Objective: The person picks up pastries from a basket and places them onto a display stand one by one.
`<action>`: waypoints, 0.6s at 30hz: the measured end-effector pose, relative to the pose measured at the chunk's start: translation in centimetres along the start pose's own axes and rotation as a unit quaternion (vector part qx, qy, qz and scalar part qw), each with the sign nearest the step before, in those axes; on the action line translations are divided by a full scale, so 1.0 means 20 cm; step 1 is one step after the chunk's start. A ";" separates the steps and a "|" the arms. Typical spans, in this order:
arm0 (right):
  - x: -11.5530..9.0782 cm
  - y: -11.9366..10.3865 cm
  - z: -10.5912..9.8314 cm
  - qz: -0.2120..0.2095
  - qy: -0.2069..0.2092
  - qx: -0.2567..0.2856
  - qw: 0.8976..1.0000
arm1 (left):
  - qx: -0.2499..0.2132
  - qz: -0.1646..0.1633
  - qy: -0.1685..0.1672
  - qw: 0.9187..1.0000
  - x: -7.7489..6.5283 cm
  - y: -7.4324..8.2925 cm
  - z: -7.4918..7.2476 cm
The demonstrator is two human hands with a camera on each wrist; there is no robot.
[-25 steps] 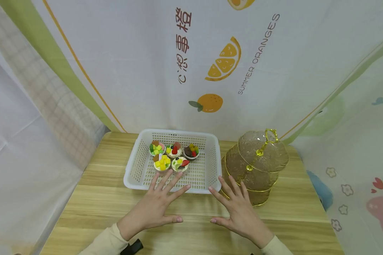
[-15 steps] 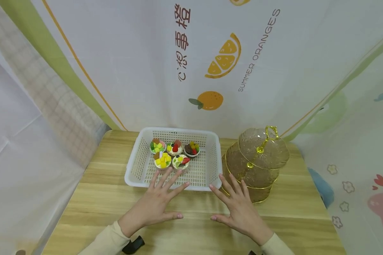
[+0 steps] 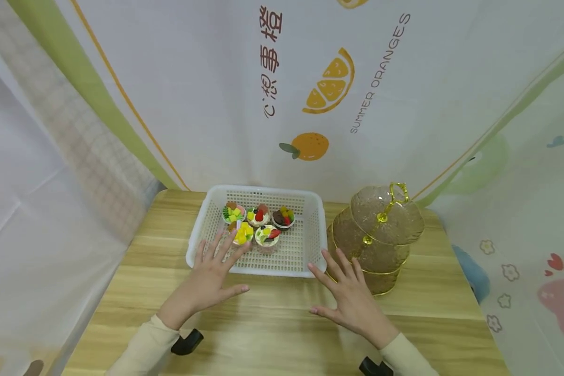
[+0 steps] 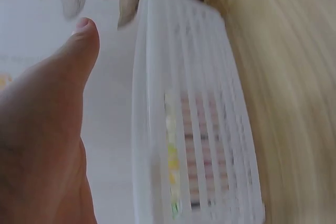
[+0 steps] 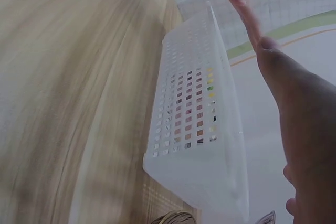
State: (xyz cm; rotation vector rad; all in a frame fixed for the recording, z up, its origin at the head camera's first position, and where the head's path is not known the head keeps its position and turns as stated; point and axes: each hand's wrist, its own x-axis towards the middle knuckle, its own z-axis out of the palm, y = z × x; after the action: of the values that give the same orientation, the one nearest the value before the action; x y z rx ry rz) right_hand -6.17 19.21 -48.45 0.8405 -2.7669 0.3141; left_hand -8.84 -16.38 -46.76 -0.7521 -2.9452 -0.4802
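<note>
My left hand (image 3: 210,280), fingers spread and straight, hovers over the near left rim of a white plastic basket (image 3: 305,272). It holds nothing, and its fingertips overlap a cupcake with yellow cubes (image 3: 244,233) in the head view. My right hand (image 3: 350,297) is likewise spread and holds nothing, near the basket's right front corner and in front of a tiered stand (image 3: 389,215). Inside the basket sit more small cupcakes, among them a chocolate one (image 3: 283,216) and one with a strawberry slice (image 3: 267,237). The left wrist view shows the basket's wall (image 4: 202,103) beside my thumb.
The stand has smoky clear trays with gold rims and a gold handle (image 3: 398,192). Everything rests on a wooden table (image 3: 272,324). A white curtain (image 3: 207,104) printed with oranges hangs right behind it, and another patterned cloth (image 3: 521,230) hangs at the right.
My left hand has moved left and slightly up, from the basket's front middle toward its left part. My right hand has shifted only slightly.
</note>
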 end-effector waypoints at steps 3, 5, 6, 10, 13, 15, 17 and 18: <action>0.02 0.01 0.00 -0.003 0.003 -0.002 1.000 | -0.006 -0.031 0.006 0.999 0.01 -0.10 -0.01; 0.03 0.01 0.00 -0.006 0.005 -0.004 1.000 | -0.007 -0.054 0.004 0.999 0.01 -0.17 -0.01; 0.04 0.01 0.00 -0.008 0.005 -0.003 1.000 | -0.009 -0.066 0.001 0.998 0.01 -0.20 -0.01; 0.09 0.00 0.01 -0.016 0.006 -0.001 1.000 | -0.022 -0.109 -0.016 0.994 -0.01 -0.31 -0.01; 0.16 0.00 0.01 -0.020 0.011 0.009 1.000 | -0.037 -0.129 -0.021 0.991 -0.02 -0.37 -0.02; 0.23 -0.01 0.01 -0.010 0.012 0.031 0.999 | -0.044 -0.137 -0.021 0.989 -0.03 -0.40 -0.03; 0.32 -0.02 0.01 0.014 0.009 0.065 0.998 | -0.044 -0.143 -0.020 0.989 -0.04 -0.42 -0.03; 0.36 -0.03 0.02 0.030 0.009 0.086 0.996 | -0.043 -0.145 -0.020 0.988 -0.04 -0.43 -0.03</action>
State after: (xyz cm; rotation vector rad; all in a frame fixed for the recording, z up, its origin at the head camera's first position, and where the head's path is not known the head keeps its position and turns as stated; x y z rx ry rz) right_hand -11.78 14.95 -46.69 0.7888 -2.7832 0.5762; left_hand -12.32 -24.11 -48.71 -0.3405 -3.1033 -0.6211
